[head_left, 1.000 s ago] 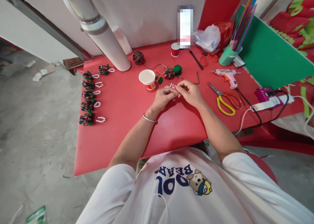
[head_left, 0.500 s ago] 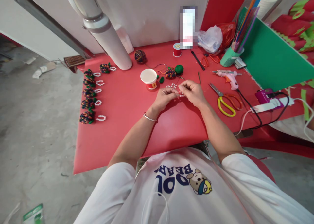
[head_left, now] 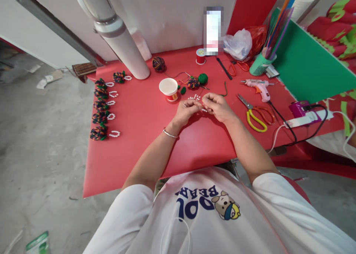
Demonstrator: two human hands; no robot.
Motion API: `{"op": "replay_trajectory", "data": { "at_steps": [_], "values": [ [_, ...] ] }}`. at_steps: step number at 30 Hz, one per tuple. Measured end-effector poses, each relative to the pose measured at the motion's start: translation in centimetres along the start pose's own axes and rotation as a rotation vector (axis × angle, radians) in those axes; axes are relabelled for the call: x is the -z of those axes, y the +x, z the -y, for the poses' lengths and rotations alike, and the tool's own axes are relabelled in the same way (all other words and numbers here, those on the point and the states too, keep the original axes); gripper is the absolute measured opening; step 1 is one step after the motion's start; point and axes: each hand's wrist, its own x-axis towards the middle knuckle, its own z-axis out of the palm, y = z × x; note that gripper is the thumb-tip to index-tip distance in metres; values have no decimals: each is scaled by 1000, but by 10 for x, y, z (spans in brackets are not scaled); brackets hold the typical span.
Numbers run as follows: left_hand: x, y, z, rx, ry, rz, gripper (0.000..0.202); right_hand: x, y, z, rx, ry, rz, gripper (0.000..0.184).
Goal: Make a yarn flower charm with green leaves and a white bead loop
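Observation:
My left hand is closed in a pinch just above the red table. Close beside it, my right hand has thumb and fingers pressed together. Between the fingertips hangs a short string of white beads; its thread is too fine to make out clearly. Loose white beads lie just beyond the fingers. Behind them sit a multicoloured yarn piece, a green yarn ball and a white-and-red paper cup.
On the left stand several yarn flowers with bead loops. To the right lie scissors, a pink glue gun and a power strip. A thread spool and a grey pole are at the back.
My right hand has dipped slightly and tilted, its fingertips nearer the left hand's. More of the green yarn strand shows behind it. My left hand has hardly moved.

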Motion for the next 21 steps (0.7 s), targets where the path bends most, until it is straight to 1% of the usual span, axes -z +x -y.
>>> {"op": "replay_trajectory", "data": {
  "at_steps": [4, 7, 12, 16, 19, 21],
  "values": [
    [0, 0, -2, 37, 6, 15, 30, -1, 1, -2, 46, -69, -38, 59],
    [1, 1, -1, 39, -9, 18, 29, -1, 4, -6, 81, -119, -64, 59],
    [2, 2, 1, 23, -9, 33, 38, 0, 6, -11, 100, -128, -84, 58],
    [1, 0, -2, 6, 24, 39, 46, -1, 4, -9, 29, -36, -42, 61],
    [1, -2, -4, 35, 27, 51, 48, -1, 2, -4, -41, 51, -2, 62],
    [2, -3, -3, 54, -1, 62, 49, -1, 1, -2, -50, 96, 31, 62]
  ]
}}
